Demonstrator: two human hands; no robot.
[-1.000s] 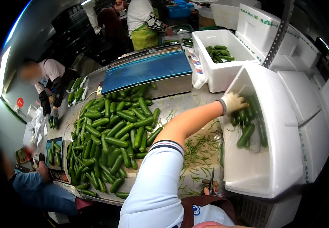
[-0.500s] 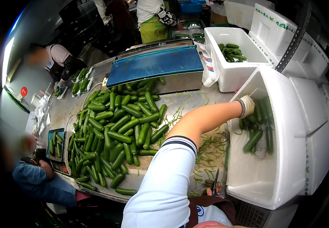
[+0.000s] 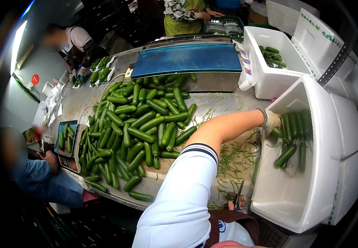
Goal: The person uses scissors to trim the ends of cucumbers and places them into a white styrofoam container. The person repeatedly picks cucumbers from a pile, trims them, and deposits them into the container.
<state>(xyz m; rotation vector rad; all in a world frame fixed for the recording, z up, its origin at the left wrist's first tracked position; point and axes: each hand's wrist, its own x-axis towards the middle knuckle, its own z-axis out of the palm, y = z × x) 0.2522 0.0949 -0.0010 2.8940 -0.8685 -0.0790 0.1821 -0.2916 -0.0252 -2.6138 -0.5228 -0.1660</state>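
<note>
My left hand (image 3: 273, 120), in a pale glove, reaches over the near-left wall of a white foam box (image 3: 299, 202) on the right. Its fingers point down among green cucumbers (image 3: 285, 156) and are mostly hidden, so their grip does not show. One cucumber end pokes out just below the glove. Inside, several cucumbers lie side by side, some on clear plastic. Low in front of my apron, my right hand (image 3: 240, 202) is closed around a pair of scissors (image 3: 240, 189), blades pointing up. A large heap of cucumbers (image 3: 133, 132) covers the metal table to the left.
Cut stems (image 3: 237, 159) litter the metal table (image 3: 216, 109). A blue-topped machine (image 3: 187, 58) stands behind the heap, a scale (image 3: 67, 140) at the left. Another foam box (image 3: 270, 78) stands beyond mine. People work at the far left, near left and back.
The whole view has shifted, so the scene sits further right and lower. My left hand has drawn slightly back toward the box's left wall. The right hand keeps the scissors.
</note>
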